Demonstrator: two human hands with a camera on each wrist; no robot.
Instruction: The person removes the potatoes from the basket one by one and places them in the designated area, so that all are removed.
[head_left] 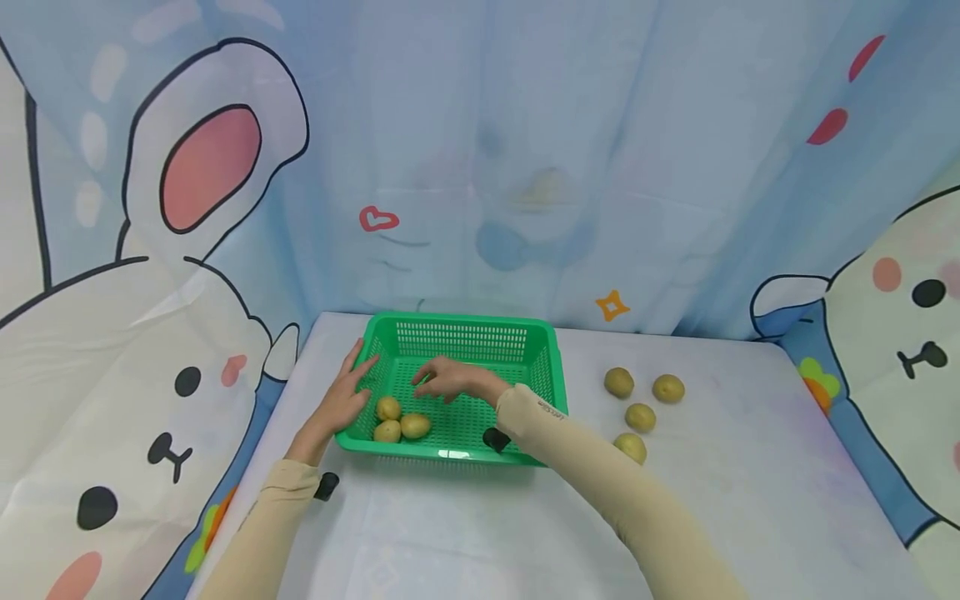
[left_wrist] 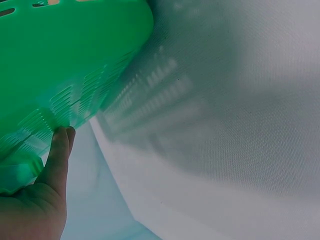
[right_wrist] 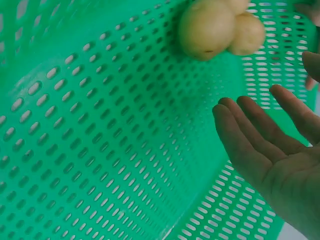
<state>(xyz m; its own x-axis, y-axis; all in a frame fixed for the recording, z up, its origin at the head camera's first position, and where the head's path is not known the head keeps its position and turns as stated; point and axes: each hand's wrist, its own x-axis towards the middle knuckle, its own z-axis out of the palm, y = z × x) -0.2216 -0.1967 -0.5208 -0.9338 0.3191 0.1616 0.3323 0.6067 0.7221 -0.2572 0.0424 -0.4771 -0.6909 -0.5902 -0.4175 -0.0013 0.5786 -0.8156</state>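
A green plastic basket (head_left: 561, 375) with slotted walls sits on the table. My left hand (head_left: 341, 407) lies over its left rim with fingers spread. Straight fingers (left_wrist: 61, 155) of that hand touch the outside of the wall in the left wrist view. Inside, three yellow potatoes (head_left: 416, 426) cluster in the front left corner. My right hand (head_left: 450, 379) hovers over the basket floor, fingers loosely bent and nothing in them. The right wrist view shows its fingers (right_wrist: 250, 135) apart from the potatoes (right_wrist: 207, 30).
Several potatoes (head_left: 641, 417) lie on the white tabletop (head_left: 750, 467) to the right of the basket, one close by my right sleeve (head_left: 600, 483). A printed curtain (head_left: 465, 167) hangs behind the table and along both sides.
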